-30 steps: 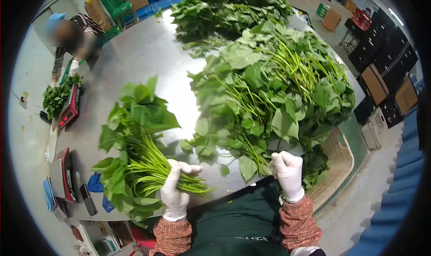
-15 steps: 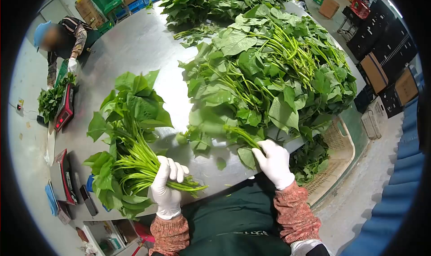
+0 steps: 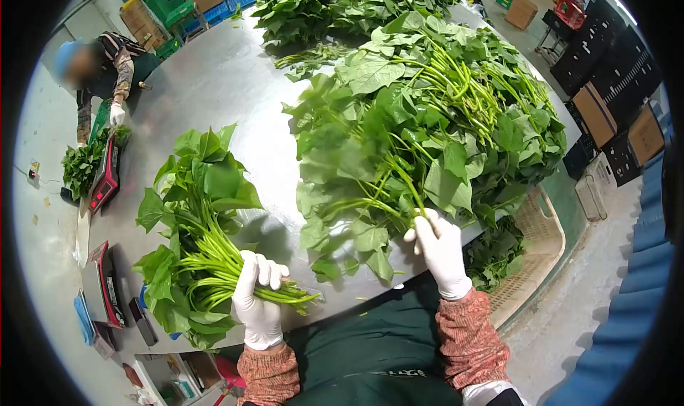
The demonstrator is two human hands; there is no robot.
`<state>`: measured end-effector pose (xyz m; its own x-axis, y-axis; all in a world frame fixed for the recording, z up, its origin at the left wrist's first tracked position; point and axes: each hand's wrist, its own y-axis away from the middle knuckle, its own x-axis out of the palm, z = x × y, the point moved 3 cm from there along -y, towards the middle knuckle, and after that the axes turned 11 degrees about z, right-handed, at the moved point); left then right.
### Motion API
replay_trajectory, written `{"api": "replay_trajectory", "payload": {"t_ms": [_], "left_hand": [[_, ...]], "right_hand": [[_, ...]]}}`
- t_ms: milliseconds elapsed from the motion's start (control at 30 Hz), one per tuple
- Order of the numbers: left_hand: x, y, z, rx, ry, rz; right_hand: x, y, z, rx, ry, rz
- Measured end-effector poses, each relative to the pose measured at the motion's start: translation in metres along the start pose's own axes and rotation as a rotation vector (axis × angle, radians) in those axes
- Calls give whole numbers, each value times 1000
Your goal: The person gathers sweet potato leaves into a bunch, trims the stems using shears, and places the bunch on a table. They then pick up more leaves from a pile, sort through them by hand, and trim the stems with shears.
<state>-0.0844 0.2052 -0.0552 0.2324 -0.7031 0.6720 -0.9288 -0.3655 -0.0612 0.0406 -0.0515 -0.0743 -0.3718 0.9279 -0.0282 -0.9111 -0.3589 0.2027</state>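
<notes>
My left hand point(image 3: 260, 295), in a white glove, is closed round the stems of a thick bunch of leafy greens point(image 3: 214, 253). Its broad leaves fan out to the left and away from me, and the cut stem ends poke out right of the fist. With thumb and fingers pinched, my right hand point(image 3: 438, 253), gloved too, grips a few leafy stems point(image 3: 399, 185) at their lower ends. Their leaves, partly blurred, overlap the near left side of a large pile of leafy greens point(image 3: 491, 139), so where they end is hard to tell.
Metal table point(image 3: 167, 100) beneath the greens; another heap point(image 3: 342, 7) at its far end. At left, a co-worker point(image 3: 117, 64) reaches to greens on a red scale point(image 3: 107, 178); a second scale point(image 3: 105, 285) is nearer. A beige crate point(image 3: 545, 242) with greens stands right, below the table edge.
My right hand has moved slightly right, and the stems in it now show more leaves, spread toward the left. My left hand and its bunch have shifted a little left.
</notes>
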Motion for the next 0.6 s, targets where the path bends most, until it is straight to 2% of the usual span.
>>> {"api": "replay_trajectory", "payload": {"t_ms": [33, 67, 100, 267, 300, 367, 433, 467, 500, 600], "left_hand": [[1, -1, 0, 2, -1, -15], [0, -2, 1, 1, 4, -9], [-1, -2, 1, -3, 8, -4], [-1, -3, 6, -45, 16, -4], [-1, -3, 5, -52, 20, -7], [-1, -3, 4, -55, 21, -20], [-2, -3, 3, -52, 19, -34], [-2, -3, 3, -44, 32, -38], [-4, -3, 2, -34, 47, -39], [-7, -2, 1, -28, 76, -53]], "right_hand": [[-4, -1, 0, -50, 9, -66], [-10, 1, 0, -9, -117, -39], [-19, 1, -1, -4, -80, 43], [-2, 3, -2, -138, -895, 166], [-1, 2, -9, -190, -1111, 240], [5, -4, -2, -283, -1269, 443], [11, -3, 6, -24, -1200, 277], [15, -7, 8, -79, -1074, 468], [20, -10, 3, 24, -1028, 387], [19, -15, -6, 59, -977, 366]]}}
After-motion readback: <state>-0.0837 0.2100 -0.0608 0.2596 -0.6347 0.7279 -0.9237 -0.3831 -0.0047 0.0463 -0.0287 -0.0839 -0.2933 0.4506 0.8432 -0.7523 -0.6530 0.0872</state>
